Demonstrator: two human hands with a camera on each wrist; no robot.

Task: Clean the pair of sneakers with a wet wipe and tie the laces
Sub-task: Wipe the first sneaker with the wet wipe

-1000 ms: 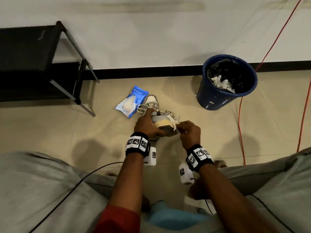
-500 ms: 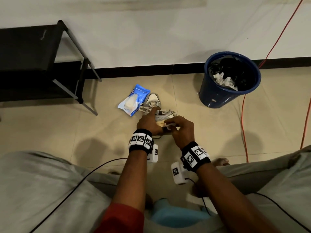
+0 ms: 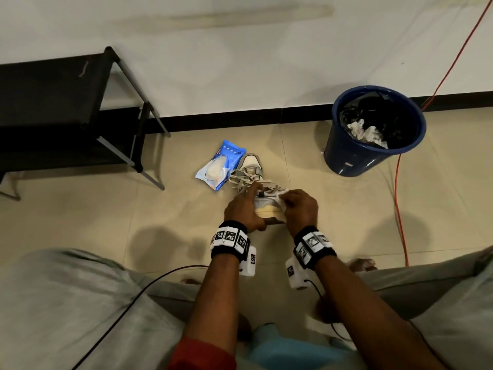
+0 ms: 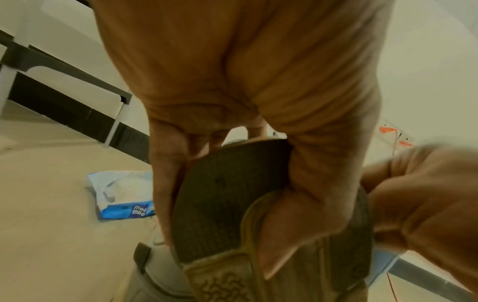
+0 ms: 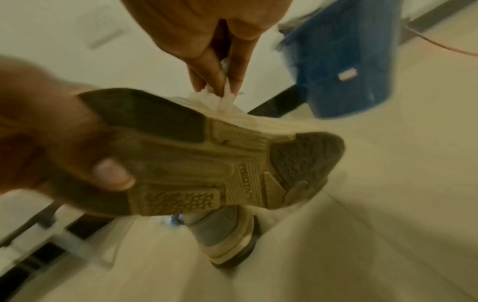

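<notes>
My left hand (image 3: 244,209) grips a grey and cream sneaker (image 3: 268,206) above the floor, thumb on its brown sole (image 4: 227,204). The sole (image 5: 207,163) faces the wrist cameras. My right hand (image 3: 300,206) pinches a crumpled white wet wipe (image 5: 220,100) against the sneaker's upper side. The second sneaker (image 3: 250,166) stands on the tiles just beyond, laces loose; its heel (image 5: 227,235) shows under the held shoe. A blue wet wipe pack (image 3: 220,165) lies left of it.
A blue bin (image 3: 373,129) with used wipes stands at the right by the wall. An orange cable (image 3: 398,196) runs down the floor beside it. A black metal rack (image 3: 66,110) stands at the left. My grey-trousered knees frame the bottom.
My right hand with the wipe has slid left along the held sneaker, closer to my left hand. The left hand keeps its grip on the shoe.
</notes>
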